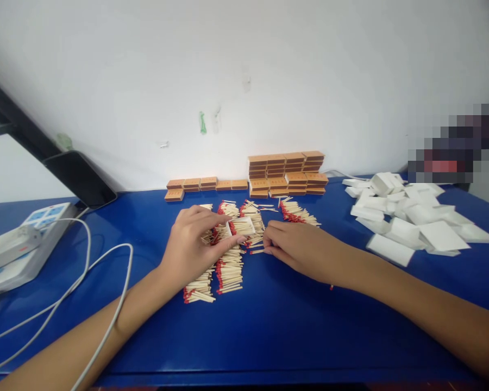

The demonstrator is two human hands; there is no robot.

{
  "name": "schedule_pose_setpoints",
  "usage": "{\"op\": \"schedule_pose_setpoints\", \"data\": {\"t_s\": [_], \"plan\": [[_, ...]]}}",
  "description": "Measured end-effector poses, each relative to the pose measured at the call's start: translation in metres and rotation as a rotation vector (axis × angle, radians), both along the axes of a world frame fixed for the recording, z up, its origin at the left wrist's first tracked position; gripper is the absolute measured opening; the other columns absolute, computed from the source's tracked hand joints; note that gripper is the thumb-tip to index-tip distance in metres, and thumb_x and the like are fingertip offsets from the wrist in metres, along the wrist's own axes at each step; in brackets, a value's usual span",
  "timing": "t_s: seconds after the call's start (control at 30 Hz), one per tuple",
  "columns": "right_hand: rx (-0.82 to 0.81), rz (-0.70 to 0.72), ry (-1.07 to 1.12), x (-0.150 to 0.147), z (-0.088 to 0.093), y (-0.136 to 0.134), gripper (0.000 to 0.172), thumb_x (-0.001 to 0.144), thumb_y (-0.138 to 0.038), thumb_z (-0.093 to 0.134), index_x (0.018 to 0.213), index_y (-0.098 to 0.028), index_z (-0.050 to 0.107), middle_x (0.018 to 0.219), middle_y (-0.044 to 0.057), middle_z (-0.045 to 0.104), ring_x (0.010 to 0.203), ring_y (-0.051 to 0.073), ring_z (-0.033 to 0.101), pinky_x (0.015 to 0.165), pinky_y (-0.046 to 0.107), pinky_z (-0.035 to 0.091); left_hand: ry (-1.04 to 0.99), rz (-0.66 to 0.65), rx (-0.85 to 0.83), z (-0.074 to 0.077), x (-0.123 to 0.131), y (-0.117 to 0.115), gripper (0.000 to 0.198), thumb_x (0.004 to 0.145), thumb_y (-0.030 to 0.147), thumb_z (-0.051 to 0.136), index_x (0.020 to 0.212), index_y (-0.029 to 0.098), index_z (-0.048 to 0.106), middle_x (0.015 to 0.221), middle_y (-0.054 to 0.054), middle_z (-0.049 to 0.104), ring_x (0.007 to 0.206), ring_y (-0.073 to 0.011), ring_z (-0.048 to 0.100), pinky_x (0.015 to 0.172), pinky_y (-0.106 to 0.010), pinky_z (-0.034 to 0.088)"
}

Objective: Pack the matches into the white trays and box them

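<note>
Between the thumb and fingers of my left hand (195, 239) is a small white matchbox tray (250, 225) with red-tipped matches lying in it. It is held over rows of loose matches (229, 274). My right hand (289, 244) is closed in a pinch just right of the tray, its fingertips on a few matches (257, 251) whose red heads point left. Another heap of matches (297, 212) lies behind my right hand. How many matches the right fingers grip is hidden.
Orange matchboxes (287, 168) are stacked along the wall, with a lower row (199, 183) to their left. White empty trays (403, 233) pile up at right. On the left are a power strip (44, 228), a black phone-like slab (81, 179) and a white cable (126, 271) crossing my left forearm.
</note>
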State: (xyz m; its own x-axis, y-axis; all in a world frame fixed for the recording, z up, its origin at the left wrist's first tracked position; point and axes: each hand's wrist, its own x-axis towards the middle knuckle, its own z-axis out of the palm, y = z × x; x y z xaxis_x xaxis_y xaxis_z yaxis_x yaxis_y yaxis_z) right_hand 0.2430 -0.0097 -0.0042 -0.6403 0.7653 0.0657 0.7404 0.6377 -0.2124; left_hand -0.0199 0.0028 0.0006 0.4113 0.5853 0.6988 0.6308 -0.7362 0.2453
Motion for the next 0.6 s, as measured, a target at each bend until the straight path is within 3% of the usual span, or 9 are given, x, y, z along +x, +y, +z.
{"op": "schedule_pose_setpoints", "data": {"t_s": [0.3, 0.6], "plan": [[0.164, -0.073, 0.181, 0.012, 0.025, 0.002, 0.015, 0.107, -0.025, 0.051, 0.094, -0.021, 0.057, 0.094, 0.005, 0.066, 0.075, 0.018, 0.061, 0.067, 0.031, 0.043, 0.038, -0.041, -0.017, -0.001, -0.002, 0.001, 0.040, 0.085, 0.055, 0.085, 0.103, 0.019, 0.081, 0.087, -0.007, 0.080, 0.086, -0.0256, 0.071, 0.081, -0.042, 0.051], [0.259, -0.018, 0.254, -0.009, 0.009, -0.009, 0.014, 0.107, -0.023, 0.051, 0.096, -0.020, 0.059, 0.094, 0.004, 0.067, 0.075, 0.017, 0.061, 0.067, 0.031, 0.042, 0.069, -0.183, -0.015, 0.001, 0.008, -0.011, 0.044, 0.080, 0.050, 0.090, 0.111, 0.021, 0.079, 0.089, -0.005, 0.081, 0.096, -0.0257, 0.072, 0.092, -0.041, 0.049]]}}
